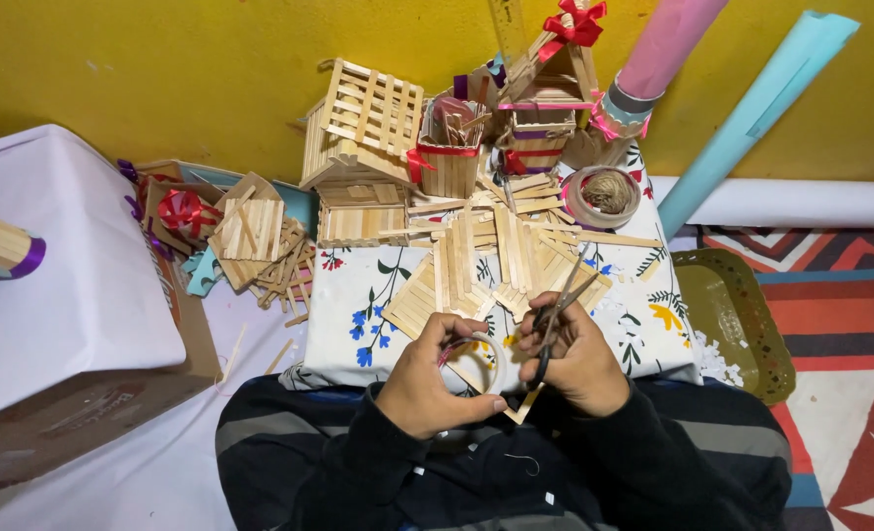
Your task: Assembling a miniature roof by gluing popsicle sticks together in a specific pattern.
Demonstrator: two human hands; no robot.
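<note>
My left hand [425, 379] grips a small ring-shaped piece [478, 356] with a red strip on it, close to my lap. My right hand [576, 356] holds a pair of scissors [558, 307], their blades pointing up and away over the table's near edge. The two hands nearly touch. Just beyond them, flat panels of wooden craft sticks [501, 258] lie on a small table with a floral cloth [358, 295]. A light triangular stick piece [523, 403] pokes out below my right hand.
Craft-stick houses [360, 147] and a red-ribboned stick box [449, 147] stand at the table's back, with a twine spool [606, 195]. Left: a white-covered box [58, 265] and loose sticks [265, 251]. Right: an olive tray [734, 320], rolled paper tubes [752, 108], patterned rug.
</note>
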